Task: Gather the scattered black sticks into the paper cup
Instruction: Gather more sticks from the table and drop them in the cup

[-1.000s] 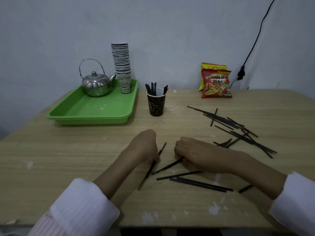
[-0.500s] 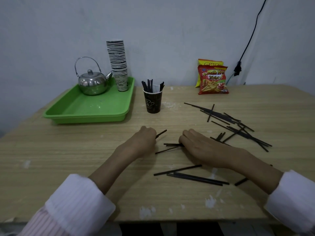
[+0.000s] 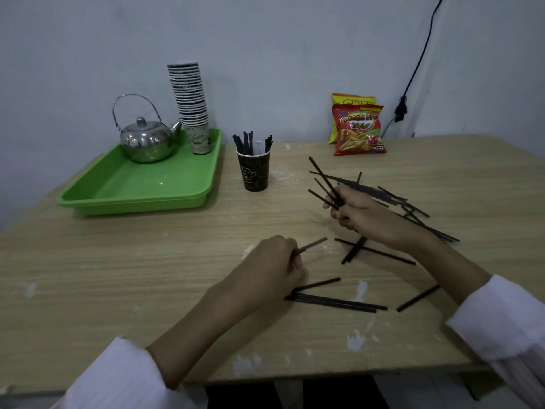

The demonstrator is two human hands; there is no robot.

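Between the right hand's (image 3: 362, 215) curled fingers, several thin straight black sticks (image 3: 324, 183) now stand lifted off the pale wooden table (image 3: 147, 261), flat a moment ago. The left hand (image 3: 274, 261) grips one more stick (image 3: 312, 245). Up-left of that grip, the dark paper cup (image 3: 254, 172) waits, so delivery is likely next.

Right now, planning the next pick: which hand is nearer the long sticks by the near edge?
Left. The left hand sits at the left end of the long sticks; the right hand is farther back.
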